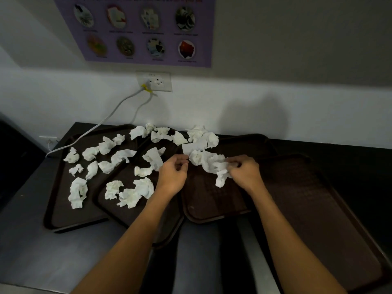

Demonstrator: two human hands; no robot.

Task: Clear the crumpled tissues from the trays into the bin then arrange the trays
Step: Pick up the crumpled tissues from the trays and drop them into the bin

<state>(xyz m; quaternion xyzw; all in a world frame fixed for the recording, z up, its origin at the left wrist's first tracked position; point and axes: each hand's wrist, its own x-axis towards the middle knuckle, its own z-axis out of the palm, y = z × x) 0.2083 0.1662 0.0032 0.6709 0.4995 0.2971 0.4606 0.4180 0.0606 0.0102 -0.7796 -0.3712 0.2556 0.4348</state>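
Several dark brown trays lie overlapping on a dark counter: a left tray (pixel 55 200), a second tray (pixel 127 217), a middle tray (pixel 212 209) and a bare right tray (pixel 314 204). White crumpled tissues cover the left tray (pixel 77 192), the second tray (pixel 135 194) and the back edge (pixel 199 136). My right hand (pixel 244 170) is shut on a bunch of tissues (pixel 214 164) over the middle tray. My left hand (pixel 174 172) hovers just left of that bunch, fingers curled near a tissue (pixel 153 158); its grip is unclear.
A white cable (pixel 95 128) runs from a wall socket (pixel 157 81) down across the counter's left back corner. A purple poster (pixel 144 28) hangs on the wall. The steel counter front (pixel 42 262) lies below the trays. No bin is in view.
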